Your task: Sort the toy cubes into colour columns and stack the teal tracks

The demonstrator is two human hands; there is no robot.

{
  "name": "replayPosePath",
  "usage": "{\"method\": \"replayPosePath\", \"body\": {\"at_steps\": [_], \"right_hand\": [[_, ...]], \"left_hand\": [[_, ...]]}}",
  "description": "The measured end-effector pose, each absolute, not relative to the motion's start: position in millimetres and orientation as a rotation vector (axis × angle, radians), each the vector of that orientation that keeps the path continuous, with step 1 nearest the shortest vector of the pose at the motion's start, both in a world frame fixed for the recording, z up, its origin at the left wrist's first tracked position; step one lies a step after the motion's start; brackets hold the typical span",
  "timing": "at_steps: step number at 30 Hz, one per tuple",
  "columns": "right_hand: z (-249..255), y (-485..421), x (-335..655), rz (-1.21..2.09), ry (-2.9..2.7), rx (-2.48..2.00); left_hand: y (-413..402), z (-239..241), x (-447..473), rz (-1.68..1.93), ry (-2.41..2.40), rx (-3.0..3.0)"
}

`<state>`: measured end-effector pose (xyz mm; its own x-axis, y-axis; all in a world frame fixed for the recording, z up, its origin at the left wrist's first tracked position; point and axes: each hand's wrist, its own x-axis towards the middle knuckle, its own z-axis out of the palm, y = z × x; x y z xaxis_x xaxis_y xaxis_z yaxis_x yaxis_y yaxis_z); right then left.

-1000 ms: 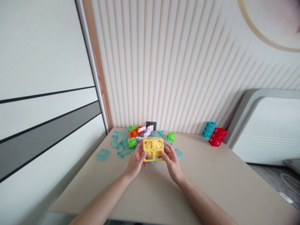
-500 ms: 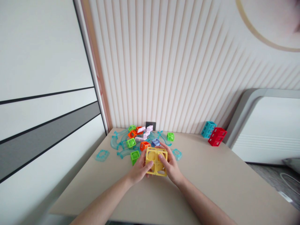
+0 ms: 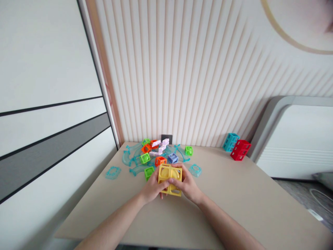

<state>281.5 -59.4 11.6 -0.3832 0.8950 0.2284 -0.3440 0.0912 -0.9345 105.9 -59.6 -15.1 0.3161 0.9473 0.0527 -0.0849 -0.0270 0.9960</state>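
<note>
Both hands grip a block of joined yellow hollow cubes (image 3: 176,172) above the near part of the table. My left hand (image 3: 151,188) is closed round its left side, thumb across the front. On the right side, my right hand (image 3: 189,185) is wrapped over it, its thumb pressed near the middle seam. Just beyond lie an orange cube (image 3: 160,161), a blue cube (image 3: 173,158) and a green cube (image 3: 149,173). The back of the yellow block and some fingertips are hidden.
Translucent teal track pieces (image 3: 140,169) and a pale pink zigzag piece (image 3: 161,149) are heaped at the back of the table (image 3: 223,198). A teal stack (image 3: 230,142) and a red stack (image 3: 240,150) stand at the back right, by the ribbed wall.
The yellow block has shifted slightly left and tilted a little. My right thumb has slid down and left across its front, towards the middle.
</note>
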Motion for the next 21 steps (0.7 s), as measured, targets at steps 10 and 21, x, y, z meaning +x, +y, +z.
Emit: {"method": "replayPosePath", "body": {"at_steps": [10, 21], "right_hand": [[5.6, -55.1, 279.8, 1.420, -1.240, -0.661], [-6.9, -52.0, 283.8, 1.204, -1.272, -0.741]], "left_hand": [[-60.4, -22.2, 107.1, 1.150, 0.775, 1.363], [-51.3, -47.2, 107.5, 1.287, 0.823, 1.687]]}}
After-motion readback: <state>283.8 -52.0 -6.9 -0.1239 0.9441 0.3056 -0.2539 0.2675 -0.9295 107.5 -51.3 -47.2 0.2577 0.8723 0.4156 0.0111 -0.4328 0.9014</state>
